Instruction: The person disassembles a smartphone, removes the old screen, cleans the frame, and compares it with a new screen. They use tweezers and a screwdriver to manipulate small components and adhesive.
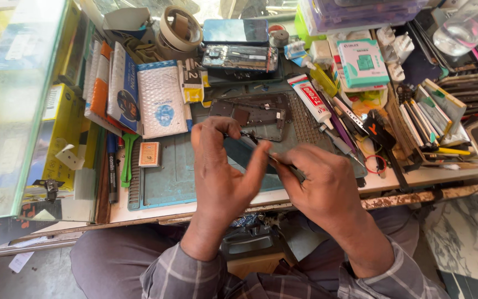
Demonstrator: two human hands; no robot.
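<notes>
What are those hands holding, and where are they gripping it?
The right hand pinches tweezers near their back end. What the left hand pinches is too small to tell.

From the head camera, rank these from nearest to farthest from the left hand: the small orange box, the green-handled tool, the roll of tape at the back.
1. Small orange box, on the mat just left of the left hand.
2. Green-handled tool, further left, at the mat's edge.
3. Roll of tape, far back of the bench, behind everything else.

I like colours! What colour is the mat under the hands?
Teal work mat, seen in the head view.
</notes>
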